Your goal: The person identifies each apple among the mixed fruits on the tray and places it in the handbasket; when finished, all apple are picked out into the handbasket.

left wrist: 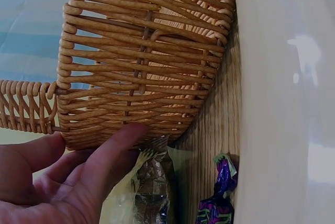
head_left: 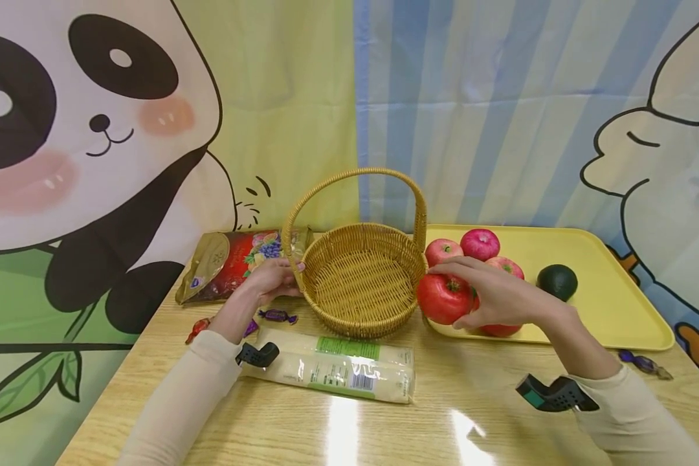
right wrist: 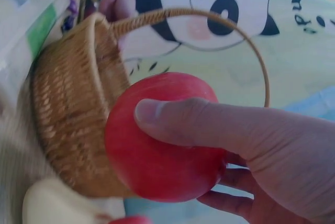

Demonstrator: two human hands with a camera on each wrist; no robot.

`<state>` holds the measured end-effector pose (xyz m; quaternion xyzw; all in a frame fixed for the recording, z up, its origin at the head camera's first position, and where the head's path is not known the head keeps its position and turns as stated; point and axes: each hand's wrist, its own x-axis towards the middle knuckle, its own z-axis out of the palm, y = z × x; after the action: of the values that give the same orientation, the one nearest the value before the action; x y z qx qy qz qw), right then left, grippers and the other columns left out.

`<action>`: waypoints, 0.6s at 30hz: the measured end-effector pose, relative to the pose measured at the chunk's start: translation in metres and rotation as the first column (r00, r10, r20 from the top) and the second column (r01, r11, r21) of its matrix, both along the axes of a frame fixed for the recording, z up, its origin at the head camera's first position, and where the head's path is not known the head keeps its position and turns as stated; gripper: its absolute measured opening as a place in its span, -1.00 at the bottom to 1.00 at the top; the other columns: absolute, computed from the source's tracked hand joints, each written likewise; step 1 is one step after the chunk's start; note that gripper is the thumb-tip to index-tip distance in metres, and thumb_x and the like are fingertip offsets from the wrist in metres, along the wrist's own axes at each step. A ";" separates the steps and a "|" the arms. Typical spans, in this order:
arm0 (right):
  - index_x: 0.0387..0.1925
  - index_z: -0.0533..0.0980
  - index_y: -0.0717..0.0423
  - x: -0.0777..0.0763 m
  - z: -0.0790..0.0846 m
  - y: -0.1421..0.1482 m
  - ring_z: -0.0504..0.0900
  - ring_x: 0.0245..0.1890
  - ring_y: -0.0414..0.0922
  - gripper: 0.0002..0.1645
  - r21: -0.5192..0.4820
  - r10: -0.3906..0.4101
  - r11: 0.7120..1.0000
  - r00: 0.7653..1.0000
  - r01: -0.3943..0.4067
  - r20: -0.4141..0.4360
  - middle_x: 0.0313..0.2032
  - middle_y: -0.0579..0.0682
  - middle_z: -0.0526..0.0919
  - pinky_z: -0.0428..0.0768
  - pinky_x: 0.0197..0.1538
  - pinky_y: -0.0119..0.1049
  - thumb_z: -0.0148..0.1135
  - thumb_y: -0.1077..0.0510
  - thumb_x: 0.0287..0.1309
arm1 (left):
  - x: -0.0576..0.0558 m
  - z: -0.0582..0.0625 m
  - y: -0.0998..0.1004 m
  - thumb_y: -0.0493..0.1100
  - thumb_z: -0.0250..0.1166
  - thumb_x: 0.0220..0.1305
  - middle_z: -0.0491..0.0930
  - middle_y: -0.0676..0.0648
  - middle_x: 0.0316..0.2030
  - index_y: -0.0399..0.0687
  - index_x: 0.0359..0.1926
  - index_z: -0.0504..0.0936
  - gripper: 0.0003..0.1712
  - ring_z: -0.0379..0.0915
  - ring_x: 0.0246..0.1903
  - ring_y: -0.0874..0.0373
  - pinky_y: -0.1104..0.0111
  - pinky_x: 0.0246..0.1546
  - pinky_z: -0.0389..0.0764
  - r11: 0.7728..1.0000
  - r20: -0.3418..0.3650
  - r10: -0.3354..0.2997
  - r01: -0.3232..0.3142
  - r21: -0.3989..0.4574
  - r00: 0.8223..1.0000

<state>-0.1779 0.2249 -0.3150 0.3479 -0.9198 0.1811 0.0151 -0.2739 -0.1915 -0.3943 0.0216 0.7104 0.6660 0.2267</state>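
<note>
In the head view a round wicker basket [head_left: 366, 285] with a tall arched handle stands mid-table; only its woven bottom shows inside. My left hand [head_left: 272, 281] grips the left rim where the handle joins it; in the left wrist view, fingers lie along the outer weave. My right hand [head_left: 503, 294] holds a large red round fruit [head_left: 441, 299] with a small dried crown, just beside the basket's right rim. The thumb [right wrist: 172, 119] presses on its smooth skin in the right wrist view, with other fingers partly hidden behind it.
A yellow tray [head_left: 611, 291] at the right bears pinkish-red fruits [head_left: 481, 244] and a dark green avocado [head_left: 557, 282]. Before the basket lies a long clear-and-green packet [head_left: 349, 369]. A gold-and-red bag [head_left: 233, 265] lies at back left. Wrapped candies [head_left: 278, 316] are scattered about.
</note>
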 end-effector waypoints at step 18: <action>0.32 0.35 0.04 -0.041 -0.012 -0.089 0.38 0.28 0.04 -0.01 -0.089 0.148 0.986 0.985 -0.140 0.086 0.28 0.07 0.41 0.50 0.23 0.04 0.57 0.03 -0.21 | 0.001 -0.002 0.001 -0.23 -0.02 0.51 0.30 -0.49 0.28 -0.47 0.32 0.29 -0.50 0.38 0.22 -0.28 0.13 0.00 0.67 1.000 -0.008 0.018 -0.018 0.020 1.000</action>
<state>-0.2188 0.1360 -0.3274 0.4037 -0.8837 0.2355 -0.0259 -0.2730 -0.1903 -0.3965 0.0199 0.7046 0.6751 0.2176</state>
